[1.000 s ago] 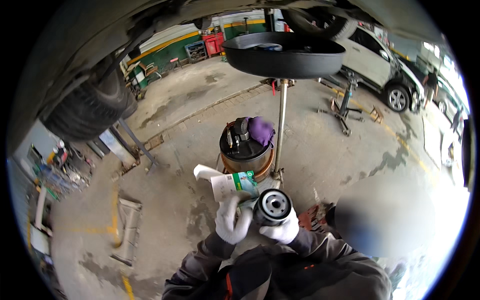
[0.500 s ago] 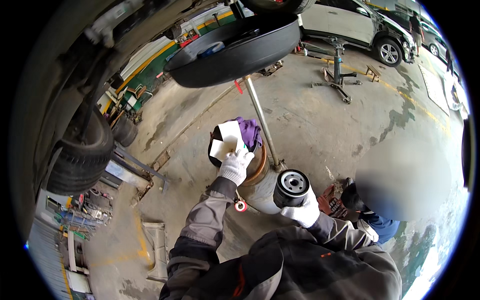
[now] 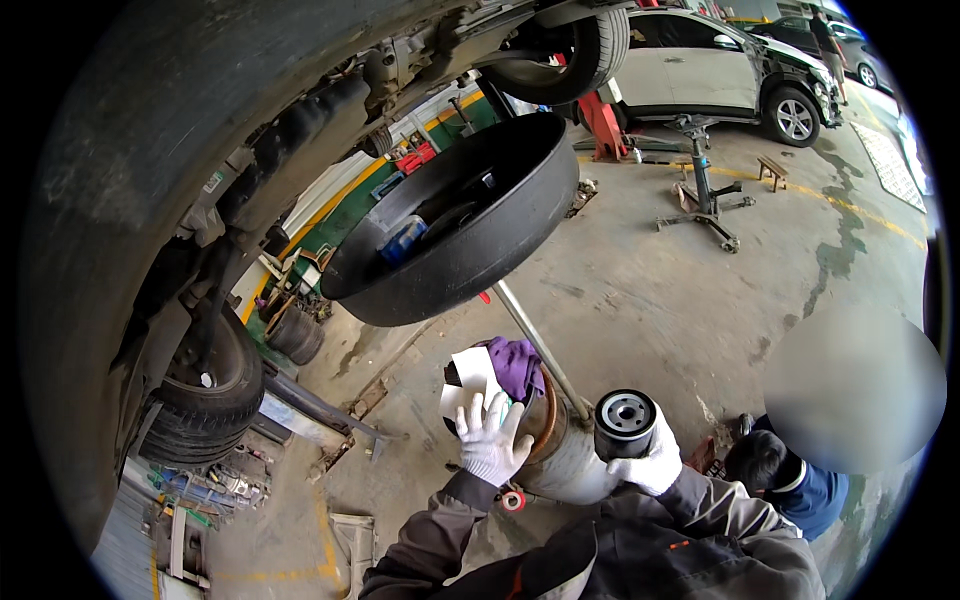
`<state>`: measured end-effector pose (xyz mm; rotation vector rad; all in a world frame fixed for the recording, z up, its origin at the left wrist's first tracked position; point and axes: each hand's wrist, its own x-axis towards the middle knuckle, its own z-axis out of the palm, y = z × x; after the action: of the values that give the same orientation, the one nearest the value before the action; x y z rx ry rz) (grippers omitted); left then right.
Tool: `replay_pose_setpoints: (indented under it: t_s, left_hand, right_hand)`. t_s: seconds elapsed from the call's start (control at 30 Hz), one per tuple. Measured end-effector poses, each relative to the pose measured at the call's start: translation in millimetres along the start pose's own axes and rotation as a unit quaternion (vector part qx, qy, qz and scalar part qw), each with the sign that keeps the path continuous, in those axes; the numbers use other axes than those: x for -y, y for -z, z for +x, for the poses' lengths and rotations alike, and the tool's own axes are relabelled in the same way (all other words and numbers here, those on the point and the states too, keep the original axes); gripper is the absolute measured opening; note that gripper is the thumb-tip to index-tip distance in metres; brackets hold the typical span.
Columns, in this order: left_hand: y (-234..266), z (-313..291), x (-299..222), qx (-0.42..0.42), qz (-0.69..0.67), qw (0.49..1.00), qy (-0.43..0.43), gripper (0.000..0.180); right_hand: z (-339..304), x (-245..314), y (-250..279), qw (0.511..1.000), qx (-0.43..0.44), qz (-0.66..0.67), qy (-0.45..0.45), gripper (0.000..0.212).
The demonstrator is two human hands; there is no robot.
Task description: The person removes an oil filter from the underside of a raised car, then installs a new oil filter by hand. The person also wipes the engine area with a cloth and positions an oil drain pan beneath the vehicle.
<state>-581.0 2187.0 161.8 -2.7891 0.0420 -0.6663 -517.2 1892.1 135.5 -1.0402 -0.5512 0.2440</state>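
My right hand, in a white knit glove, grips a black oil filter from its right side. The filter's ringed end with the central hole faces up. My left hand, gloved the same way, has its fingers spread and appears to hold nothing. It is over the near edge of a folded white card or opened box. Beside the card lies a purple cloth. Both rest on top of a grey drum with a rusty rim, partly hidden by my left hand.
A wide black drain pan stands on a metal pole above the drum. Overhead at left is a raised car's underside with a wheel. A person crouches at right. Further off are a jack stand and a white car.
My view has tilted up, so the pan and drum sit lower in the picture. My left hand's fingers have spread apart near the white card. The oil filter stays in my right hand.
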Motion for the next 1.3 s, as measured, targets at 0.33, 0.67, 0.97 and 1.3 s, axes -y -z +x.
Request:
replay_pose_setpoints:
  t_s: [0.33, 0.67, 0.97, 1.3]
  left_hand:
    - [58.6, 13.8, -2.7, -0.226, -0.131, 0.965, -0.029, 0.038]
    - [47.2, 60.1, 171.3, -0.052, -0.363, 0.914, 0.174, 0.022]
    - [-77.6, 185.0, 222.3, 0.309, -0.295, 0.904, 0.034, 0.041]
    - [-123.7, 229.7, 166.3, 0.560, -0.222, 0.784, -0.149, 0.070]
  right_hand:
    - [62.5, 55.4, 25.2, 0.994, 0.022, -0.011, 0.103, 0.112]
    - [62.2, 18.5, 11.0, 0.986, -0.049, -0.010, 0.157, 0.103]
    - [42.0, -38.2, -45.2, 0.997, -0.046, 0.037, 0.056, 0.117]
    - [-6.5, -52.4, -30.1, 0.979, -0.186, -0.039, 0.075, 0.110]
